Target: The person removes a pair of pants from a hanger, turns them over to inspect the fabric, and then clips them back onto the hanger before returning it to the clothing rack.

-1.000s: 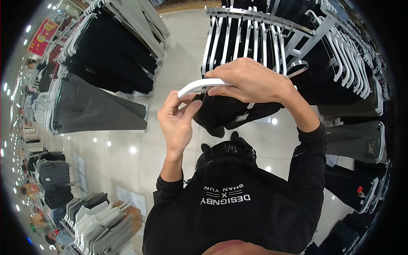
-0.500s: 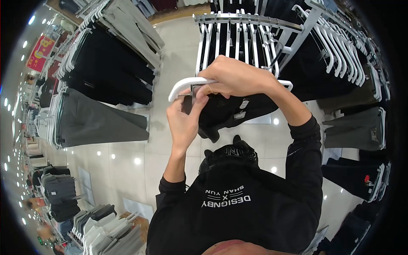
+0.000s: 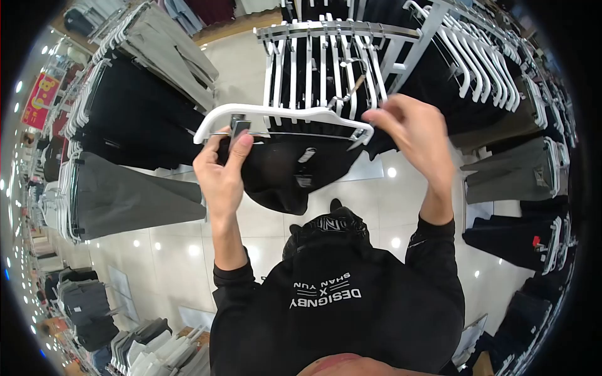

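Observation:
A white clip hanger (image 3: 282,113) lies level in front of me, its hook toward the rack. At its left end my left hand (image 3: 221,178) pinches a metal clip (image 3: 239,128) between thumb and fingers. A black garment (image 3: 276,172), apparently trousers, hangs folded below the hanger bar with white labels (image 3: 305,155) on it. Another clip (image 3: 357,135) sits at the hanger's right end. Just beyond that end is my right hand (image 3: 420,135), off the hanger, slightly blurred, thumb and fingers apart with nothing visible in them.
Behind the hanger, a metal rack (image 3: 338,29) carries several white hangers with dark clothes. Grey trousers (image 3: 125,194) and black trousers (image 3: 144,119) hang at the left. More hanging trousers (image 3: 511,172) line the right side. Pale floor tiles (image 3: 163,238) show between racks.
My right hand has let go of the left clip area and moved right, past the hanger's end. The hanger has turned to show its full length. My left hand has shifted left, staying at the clip.

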`<state>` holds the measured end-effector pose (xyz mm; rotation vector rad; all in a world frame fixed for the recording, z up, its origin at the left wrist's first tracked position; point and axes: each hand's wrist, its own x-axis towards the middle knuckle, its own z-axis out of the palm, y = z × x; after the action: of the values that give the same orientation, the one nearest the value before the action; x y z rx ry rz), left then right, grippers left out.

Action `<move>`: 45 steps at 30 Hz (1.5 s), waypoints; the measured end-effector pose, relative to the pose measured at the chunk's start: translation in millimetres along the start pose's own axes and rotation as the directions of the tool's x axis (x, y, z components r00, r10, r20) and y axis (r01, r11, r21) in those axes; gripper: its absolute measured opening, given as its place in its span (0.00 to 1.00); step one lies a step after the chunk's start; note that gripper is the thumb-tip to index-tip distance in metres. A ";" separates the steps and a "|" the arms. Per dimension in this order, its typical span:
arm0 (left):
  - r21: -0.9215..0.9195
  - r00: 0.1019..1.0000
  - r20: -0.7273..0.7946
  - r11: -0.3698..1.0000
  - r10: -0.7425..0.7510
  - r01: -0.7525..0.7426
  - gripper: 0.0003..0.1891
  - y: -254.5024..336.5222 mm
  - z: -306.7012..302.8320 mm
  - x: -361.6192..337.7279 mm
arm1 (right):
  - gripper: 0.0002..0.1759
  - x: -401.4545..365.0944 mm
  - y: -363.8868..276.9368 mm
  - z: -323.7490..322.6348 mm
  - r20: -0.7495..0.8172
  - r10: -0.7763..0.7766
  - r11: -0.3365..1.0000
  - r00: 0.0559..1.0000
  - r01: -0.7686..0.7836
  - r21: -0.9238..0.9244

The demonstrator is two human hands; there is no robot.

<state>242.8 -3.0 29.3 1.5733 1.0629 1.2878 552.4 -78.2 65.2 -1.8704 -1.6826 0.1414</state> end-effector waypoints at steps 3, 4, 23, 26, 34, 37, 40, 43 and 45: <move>0.001 0.999 -0.049 1.000 0.010 -0.010 0.18 0.9 0.8 5.4 | 0.46 30.4 36.9 54.2 0.266 -0.310 0.917 0.913 0.214 0.336; -0.005 0.999 -0.040 1.000 0.002 -0.002 0.18 -1.7 -2.2 7.2 | 0.42 37.2 32.6 60.9 0.325 -0.313 0.877 0.893 0.140 0.460; -0.242 0.954 0.254 0.965 0.160 -0.097 0.43 -63.3 -14.1 57.9 | 0.17 111.9 -35.7 -14.6 0.409 -0.383 0.878 0.828 0.189 0.440; -0.146 0.952 0.304 0.985 -0.044 0.092 0.23 -79.5 3.3 64.3 | 0.17 113.2 -31.4 -28.3 0.419 -0.375 0.894 0.827 0.204 0.398; -0.179 0.951 0.308 0.982 -0.010 0.069 0.11 -79.1 36.2 69.4 | 0.21 110.6 -12.6 -42.2 0.392 -0.345 0.907 0.853 0.196 0.372; -0.225 0.954 0.298 0.973 0.024 0.046 0.12 -81.2 43.1 69.8 | 0.22 106.3 -7.0 -46.5 0.401 -0.318 0.918 0.859 0.174 0.356; -0.280 0.957 0.290 0.959 0.032 0.053 0.13 -81.8 47.9 70.5 | 0.23 93.1 -7.4 -54.9 0.426 -0.245 0.932 0.871 0.091 0.350; -0.284 0.946 0.322 0.957 0.044 0.052 0.16 -94.6 51.5 76.1 | 0.22 74.4 -0.6 -61.8 0.513 -0.117 0.910 0.850 -0.115 0.398; -0.233 0.928 0.365 0.972 0.077 0.011 0.17 -114.6 60.0 78.4 | 0.20 60.1 12.4 -63.2 0.573 -0.007 0.874 0.819 -0.273 0.402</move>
<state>299.1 101.5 -64.5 1.5788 0.6258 1.0360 603.6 -45.4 128.8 -1.6472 -1.6558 1.1642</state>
